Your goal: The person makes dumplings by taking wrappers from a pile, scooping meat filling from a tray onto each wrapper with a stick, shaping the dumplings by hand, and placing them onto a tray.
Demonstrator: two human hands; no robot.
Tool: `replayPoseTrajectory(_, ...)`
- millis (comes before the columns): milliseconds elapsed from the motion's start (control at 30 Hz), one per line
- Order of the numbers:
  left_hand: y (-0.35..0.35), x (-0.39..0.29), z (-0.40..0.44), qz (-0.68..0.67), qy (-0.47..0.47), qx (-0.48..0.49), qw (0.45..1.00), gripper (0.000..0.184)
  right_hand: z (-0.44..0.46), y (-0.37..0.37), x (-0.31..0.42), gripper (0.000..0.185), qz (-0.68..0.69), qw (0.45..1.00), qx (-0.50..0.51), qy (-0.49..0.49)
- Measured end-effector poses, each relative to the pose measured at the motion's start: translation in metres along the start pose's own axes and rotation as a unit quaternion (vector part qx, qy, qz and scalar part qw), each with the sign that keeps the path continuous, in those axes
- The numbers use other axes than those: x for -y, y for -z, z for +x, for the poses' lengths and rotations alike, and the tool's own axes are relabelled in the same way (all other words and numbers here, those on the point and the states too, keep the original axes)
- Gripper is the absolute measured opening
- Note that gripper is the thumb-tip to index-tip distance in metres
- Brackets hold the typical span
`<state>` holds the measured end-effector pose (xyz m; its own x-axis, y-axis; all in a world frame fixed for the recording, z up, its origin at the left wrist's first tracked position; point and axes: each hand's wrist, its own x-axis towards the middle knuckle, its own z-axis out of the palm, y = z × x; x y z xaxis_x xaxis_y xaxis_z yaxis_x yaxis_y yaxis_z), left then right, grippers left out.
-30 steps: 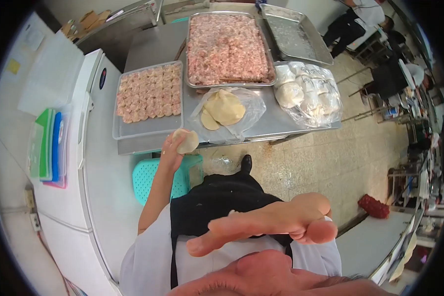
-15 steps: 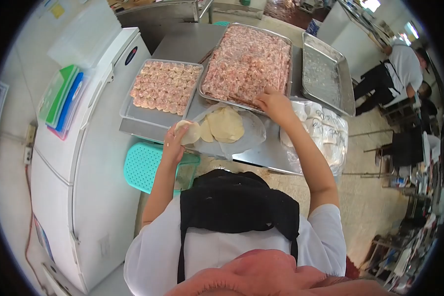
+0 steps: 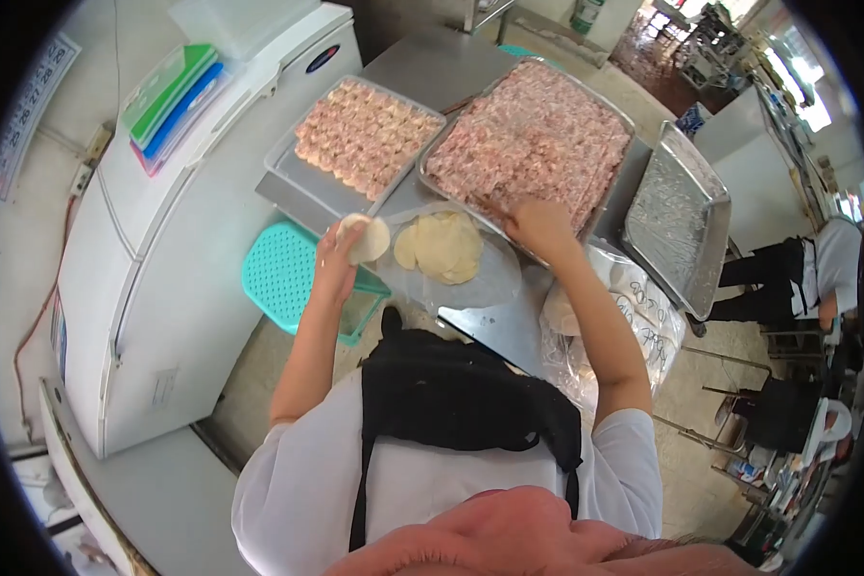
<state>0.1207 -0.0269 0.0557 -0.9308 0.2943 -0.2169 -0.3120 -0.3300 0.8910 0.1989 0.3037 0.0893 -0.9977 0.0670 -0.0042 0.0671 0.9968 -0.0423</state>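
Observation:
My left hand [image 3: 333, 264] pinches a round, pale dumpling wrapper [image 3: 368, 242], held up at the table's near edge. My right hand [image 3: 542, 230] is closed around a thin brown stick-like tool [image 3: 491, 205], whose far end rests in the minced meat [image 3: 547, 134]. That meat fills a large metal tray. A pile of wrappers [image 3: 442, 248] lies on a clear plastic sheet between my hands. Beyond my left hand, a shallow clear tray [image 3: 283, 165] holds rows of filled dumplings [image 3: 365, 134].
Right of the meat stands another metal tray [image 3: 677, 216], with plastic-wrapped packs [image 3: 634, 307] nearer me. A turquoise stool [image 3: 283, 269] and a white freezer [image 3: 187, 259] are on the left. At far right, a person [image 3: 802, 274] in white and black stands.
The head view has turned, so the table and trays appear rotated. My left hand still holds the wrapper, and my right hand stays at the near edge of the meat.

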Motion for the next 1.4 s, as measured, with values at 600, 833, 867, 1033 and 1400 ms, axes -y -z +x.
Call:
replayPoseTrajectory(600,-0.009,0.007,0.002,-0.015,-0.008,-0.025,1.0,0.031,-0.001,-0.001,0.018,0.028,0.125,0.99,-0.063,0.005)
replayPoseTrajectory(833,-0.059,0.031,0.025,-0.133,0.088,0.037,0.987,0.032,0.01,0.013,0.0,0.028,-0.029,0.996,-0.077,0.02)
replayPoseTrajectory(867,-0.063,0.039,0.032,-0.149,0.116,0.044,0.981,0.033,0.009,0.01,0.008,0.028,-0.03,0.996,-0.081,0.018)
replayPoseTrajectory(1033,-0.078,0.057,0.051,-0.219,0.148,0.03,0.964,0.03,-0.004,0.01,0.02,0.022,0.049,0.991,-0.125,0.004)
replayPoseTrajectory(1400,-0.037,0.047,0.091,-0.236,0.134,0.018,0.962,0.032,0.027,0.005,0.06,0.018,-0.086,0.991,-0.105,-0.002)
